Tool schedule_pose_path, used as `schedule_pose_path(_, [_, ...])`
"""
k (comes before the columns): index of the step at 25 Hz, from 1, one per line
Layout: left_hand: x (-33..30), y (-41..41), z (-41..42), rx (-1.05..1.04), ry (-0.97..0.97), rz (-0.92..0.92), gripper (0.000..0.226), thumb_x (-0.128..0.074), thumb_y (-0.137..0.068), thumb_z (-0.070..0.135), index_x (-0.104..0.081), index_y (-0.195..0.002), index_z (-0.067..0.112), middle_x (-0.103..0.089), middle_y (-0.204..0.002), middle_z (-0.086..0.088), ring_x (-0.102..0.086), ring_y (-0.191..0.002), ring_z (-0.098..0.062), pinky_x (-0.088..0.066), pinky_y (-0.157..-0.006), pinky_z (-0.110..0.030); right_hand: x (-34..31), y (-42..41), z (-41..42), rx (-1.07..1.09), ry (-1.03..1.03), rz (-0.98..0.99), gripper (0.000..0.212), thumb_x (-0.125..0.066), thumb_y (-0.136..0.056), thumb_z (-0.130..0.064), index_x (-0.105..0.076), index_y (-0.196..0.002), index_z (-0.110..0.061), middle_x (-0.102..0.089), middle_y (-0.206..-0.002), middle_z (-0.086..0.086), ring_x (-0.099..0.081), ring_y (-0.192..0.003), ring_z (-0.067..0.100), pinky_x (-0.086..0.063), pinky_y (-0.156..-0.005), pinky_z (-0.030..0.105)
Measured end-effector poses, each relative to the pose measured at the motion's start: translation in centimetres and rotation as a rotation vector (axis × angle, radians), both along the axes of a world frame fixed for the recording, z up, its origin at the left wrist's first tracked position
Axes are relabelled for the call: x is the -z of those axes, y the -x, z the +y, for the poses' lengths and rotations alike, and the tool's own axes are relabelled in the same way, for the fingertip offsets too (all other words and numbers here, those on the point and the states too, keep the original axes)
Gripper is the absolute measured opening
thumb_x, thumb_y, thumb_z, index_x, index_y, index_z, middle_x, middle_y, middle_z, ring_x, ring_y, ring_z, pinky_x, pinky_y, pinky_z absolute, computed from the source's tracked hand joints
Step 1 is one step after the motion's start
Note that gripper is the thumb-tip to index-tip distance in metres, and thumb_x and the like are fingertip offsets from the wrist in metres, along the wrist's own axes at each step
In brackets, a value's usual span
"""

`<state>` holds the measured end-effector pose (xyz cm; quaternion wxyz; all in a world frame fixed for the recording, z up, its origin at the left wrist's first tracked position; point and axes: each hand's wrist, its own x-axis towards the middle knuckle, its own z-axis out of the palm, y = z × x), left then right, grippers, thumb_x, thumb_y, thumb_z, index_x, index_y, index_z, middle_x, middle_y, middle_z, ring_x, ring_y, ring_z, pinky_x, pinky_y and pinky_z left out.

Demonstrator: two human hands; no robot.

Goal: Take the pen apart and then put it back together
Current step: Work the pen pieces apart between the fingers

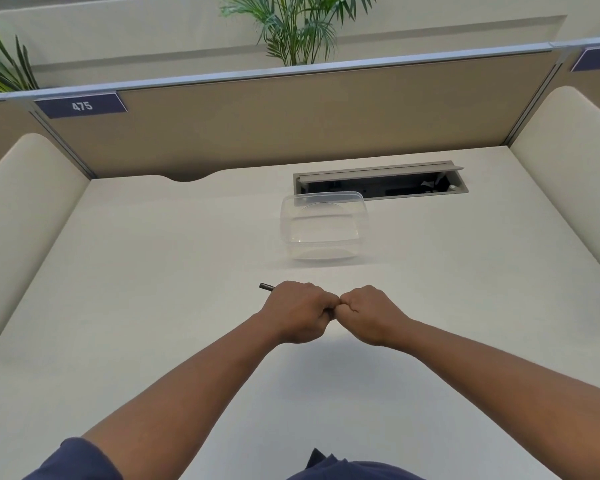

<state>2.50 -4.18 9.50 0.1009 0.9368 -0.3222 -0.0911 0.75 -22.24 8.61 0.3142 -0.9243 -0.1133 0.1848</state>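
A dark grey pen [266, 287] is held above the white desk, and only its short left end shows, sticking out past my left hand [300, 310]. That hand is a closed fist around the pen's barrel. My right hand [371, 312] is also a closed fist, pressed knuckle to knuckle against the left one, and it appears to grip the pen's other end. The rest of the pen is hidden inside both fists.
A clear plastic container [324, 225] stands on the desk [153, 271] just beyond my hands. Behind it an open cable tray [381, 183] is set into the desk. Tan partition panels with cream padded sides enclose the desk on three sides.
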Motion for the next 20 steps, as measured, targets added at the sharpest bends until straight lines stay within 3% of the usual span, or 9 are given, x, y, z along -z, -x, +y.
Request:
schedule_pose_path(8, [-0.3, 0.1, -0.4, -0.066, -0.024, 0.071, 0.02, -0.042, -0.089, 0.023, -0.048, -0.073, 0.033, -0.048, -0.058, 0.011, -0.05, -0.06, -0.02, -0.026, -0.051, -0.029, 0.7, 0.0, 0.2, -0.015, 0.149, -0.214, 0.031, -0.039, -0.072, -0.032, -0.029, -0.05, -0.013, -0.031, -0.043, 0.002, -0.025, -0.044, 0.016, -0.019, -0.045, 0.03])
schedule_pose_path(12, [-0.1, 0.1, -0.2, -0.096, -0.024, 0.077, 0.021, -0.042, -0.091, 0.025, -0.049, -0.073, 0.033, -0.048, -0.058, 0.012, -0.042, -0.055, -0.008, -0.023, -0.05, -0.029, 0.5, 0.0, 0.3, -0.027, 0.164, -0.229, 0.031, -0.04, -0.074, -0.032, -0.031, -0.051, -0.012, -0.032, -0.044, 0.002, -0.026, -0.046, 0.018, -0.019, -0.045, 0.031])
schedule_pose_path(14, [0.0, 0.0, -0.2, -0.095, -0.008, 0.045, 0.023, -0.042, -0.096, 0.032, -0.048, -0.074, 0.032, -0.047, -0.058, 0.011, -0.042, -0.057, -0.012, -0.021, -0.05, -0.029, 0.3, -0.2, 0.2, 0.045, 0.048, -0.112, 0.029, -0.038, -0.075, -0.032, -0.032, -0.052, -0.015, -0.039, -0.049, 0.005, -0.032, -0.051, 0.018, -0.027, -0.049, 0.035])
schedule_pose_path(16, [0.1, -0.2, 0.1, -0.083, 0.024, -0.003, 0.027, -0.041, -0.101, 0.039, -0.048, -0.076, 0.03, -0.046, -0.057, 0.01, -0.044, -0.061, -0.018, -0.021, -0.05, -0.029, -0.2, -0.3, -0.2, 0.187, -0.207, 0.176, 0.025, -0.038, -0.077, -0.029, -0.038, -0.056, -0.017, -0.042, -0.058, 0.006, -0.033, -0.058, 0.019, -0.03, -0.053, 0.037])
schedule_pose_path(20, [-0.1, -0.5, 1.1, -0.006, 0.101, -0.077, 0.027, -0.042, -0.102, 0.039, -0.043, -0.076, 0.029, -0.048, -0.063, 0.008, -0.047, -0.062, -0.02, -0.034, -0.053, -0.032, -0.9, -0.5, -2.0, 0.334, -0.677, 0.723, 0.025, -0.052, -0.094, -0.024, -0.068, -0.08, -0.011, -0.056, -0.068, 0.003, -0.045, -0.059, 0.016, -0.038, -0.051, 0.026])
